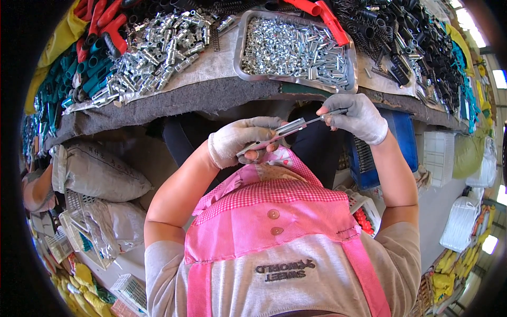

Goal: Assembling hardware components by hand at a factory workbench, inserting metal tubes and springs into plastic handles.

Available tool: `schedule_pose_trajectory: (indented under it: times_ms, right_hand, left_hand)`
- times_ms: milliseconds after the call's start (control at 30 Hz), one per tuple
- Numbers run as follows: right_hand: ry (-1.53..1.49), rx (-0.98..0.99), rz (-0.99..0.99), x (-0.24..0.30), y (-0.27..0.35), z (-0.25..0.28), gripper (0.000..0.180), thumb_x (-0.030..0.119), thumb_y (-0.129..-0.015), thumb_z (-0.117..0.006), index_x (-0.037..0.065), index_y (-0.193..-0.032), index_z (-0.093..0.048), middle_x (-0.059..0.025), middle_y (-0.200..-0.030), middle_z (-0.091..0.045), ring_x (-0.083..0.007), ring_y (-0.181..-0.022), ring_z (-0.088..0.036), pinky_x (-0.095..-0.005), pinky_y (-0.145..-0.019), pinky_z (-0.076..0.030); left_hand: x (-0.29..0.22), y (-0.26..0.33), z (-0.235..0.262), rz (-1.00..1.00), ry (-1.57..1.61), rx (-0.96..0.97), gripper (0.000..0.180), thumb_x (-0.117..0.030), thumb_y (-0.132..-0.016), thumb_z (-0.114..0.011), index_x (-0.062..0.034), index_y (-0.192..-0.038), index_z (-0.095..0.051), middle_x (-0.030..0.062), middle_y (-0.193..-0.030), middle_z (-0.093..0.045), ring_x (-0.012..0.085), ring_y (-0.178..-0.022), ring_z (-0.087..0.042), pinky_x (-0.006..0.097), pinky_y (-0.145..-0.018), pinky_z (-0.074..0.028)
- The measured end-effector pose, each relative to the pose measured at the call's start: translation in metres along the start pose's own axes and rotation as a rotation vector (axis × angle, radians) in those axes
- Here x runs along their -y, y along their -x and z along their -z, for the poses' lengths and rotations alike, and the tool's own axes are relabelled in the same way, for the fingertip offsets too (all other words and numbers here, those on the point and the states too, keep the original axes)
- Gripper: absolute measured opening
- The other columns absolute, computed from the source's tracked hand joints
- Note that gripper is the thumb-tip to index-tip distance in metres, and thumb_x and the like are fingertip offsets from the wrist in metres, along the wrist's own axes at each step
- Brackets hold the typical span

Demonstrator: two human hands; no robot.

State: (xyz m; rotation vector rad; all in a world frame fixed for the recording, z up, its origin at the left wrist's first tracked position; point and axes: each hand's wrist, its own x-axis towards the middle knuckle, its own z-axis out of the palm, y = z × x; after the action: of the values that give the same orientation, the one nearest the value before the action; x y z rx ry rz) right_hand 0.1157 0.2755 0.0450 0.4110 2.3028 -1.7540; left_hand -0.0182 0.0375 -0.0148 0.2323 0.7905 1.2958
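Observation:
My left hand (245, 140), in a white glove with greyed fingers, is closed around a long, slim silver metal part (291, 128) held at a slant above my lap. My right hand (360, 119), gloved the same way, pinches a thin metal rod (315, 120) between thumb and fingers. The rod's left tip meets the right end of the metal part; whether it sits inside cannot be made out. Both hands are just below the table edge, in front of a metal tray (240, 50) filled with small silver pins and fittings.
A heap of silver metal fittings (177, 45) lies left of the tray, beside red handles (113, 34) and teal handles (92, 68). Another red handle (331, 24) rests over the tray. Black parts and springs (393, 42) cover the right. Below stand a blue crate (405, 140) and sacks (105, 171).

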Motion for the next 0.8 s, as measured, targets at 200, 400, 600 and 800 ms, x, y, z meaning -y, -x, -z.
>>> schedule_pose_trajectory:
  times_ms: [200,400,600,800]
  right_hand:
    - [-0.065,-0.007,-0.020,0.0008,-0.0016,-0.0042,0.018,0.001,-0.074,-0.058,-0.003,-0.091,-0.063,-0.0045,-0.074,-0.060,-0.0091,-0.065,-0.055,-0.0221,-0.062,-0.045]
    - [-0.021,-0.008,-0.016,-0.0009,-0.0032,-0.0036,0.018,0.003,-0.077,-0.062,-0.001,-0.095,-0.065,-0.0041,-0.077,-0.063,-0.0077,-0.066,-0.056,-0.0213,-0.063,-0.047]
    - [-0.075,0.020,-0.041,-0.0034,-0.0038,-0.0043,0.019,0.003,-0.077,-0.062,-0.001,-0.095,-0.065,-0.0042,-0.077,-0.063,-0.0076,-0.066,-0.057,-0.0209,-0.062,-0.048]
    - [-0.043,0.003,-0.039,-0.0030,-0.0059,-0.0029,0.019,0.004,-0.077,-0.063,-0.001,-0.095,-0.065,-0.0043,-0.078,-0.063,-0.0077,-0.065,-0.057,-0.0209,-0.062,-0.048]
  left_hand:
    - [-0.0019,0.0013,-0.0028,-0.003,-0.014,0.007,0.040,-0.009,-0.087,-0.047,0.0021,-0.125,-0.040,0.0027,-0.075,-0.054,0.0008,-0.046,-0.045,0.012,-0.035,-0.028]
    - [-0.0031,0.0018,-0.0021,-0.008,-0.033,-0.011,0.041,-0.010,-0.087,-0.048,0.0017,-0.126,-0.039,0.0028,-0.076,-0.054,0.0012,-0.046,-0.045,0.012,-0.035,-0.027]
    - [-0.0024,0.0025,0.0003,-0.009,-0.017,-0.006,0.042,-0.010,-0.087,-0.048,0.0013,-0.126,-0.039,0.0032,-0.076,-0.055,0.0017,-0.046,-0.044,0.013,-0.035,-0.026]
    - [-0.0041,0.0022,-0.0015,-0.003,-0.035,-0.014,0.043,-0.009,-0.087,-0.048,0.0019,-0.127,-0.038,0.0033,-0.075,-0.054,0.0020,-0.046,-0.045,0.013,-0.035,-0.026]
